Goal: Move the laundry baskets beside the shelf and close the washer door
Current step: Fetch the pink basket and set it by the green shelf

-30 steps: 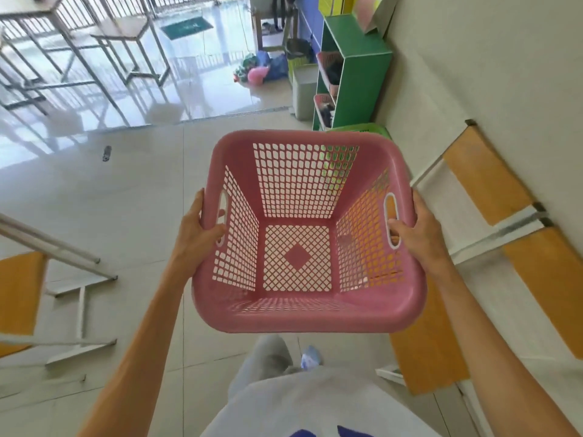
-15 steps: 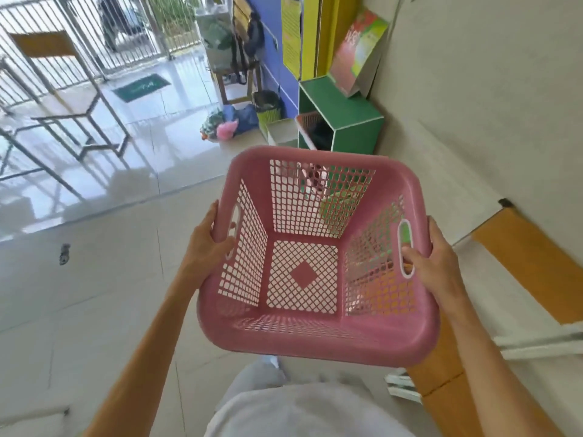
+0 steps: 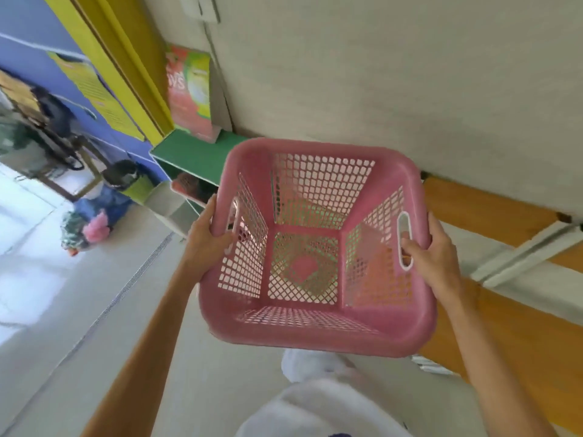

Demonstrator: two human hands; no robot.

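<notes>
A view from a head-worn camera, tilted, looking down at two bare arms carrying an empty pink laundry basket (image 3: 318, 332) in front of the body; the basket is off the floor, held roughly level with its open top facing the camera. Its walls and bottom are a lattice of small holes, with a solid pink diamond at the middle of the bottom.

The left hand (image 3: 205, 236) is closed around the basket's left rim at the handle slot, thumb lying on top of the rim and fingers curled underneath; the right hand (image 3: 433, 250) is clamped on the right rim, with fingers hooked through the oval, white-edged handle slot.

Just beyond the basket's far-left corner stands a green shelf (image 3: 195, 154) against a pale wall (image 3: 394, 77); the basket partly overlaps the shelf's right side in the view, and green shows through the lattice below. A pink and green box (image 3: 189, 96) stands on top of the shelf, leaning toward the wall; something pink sits blurred inside the shelf's opening.

To the right, orange panels with white frames (image 3: 492, 216) lie along the base of the wall. To the left, the pale tiled floor (image 3: 126, 310) holds a heap of blue and pink items (image 3: 94, 219); behind them are a blue wall and a yellow door frame (image 3: 126, 67). The carrier's pale clothing fills the bottom edge.
</notes>
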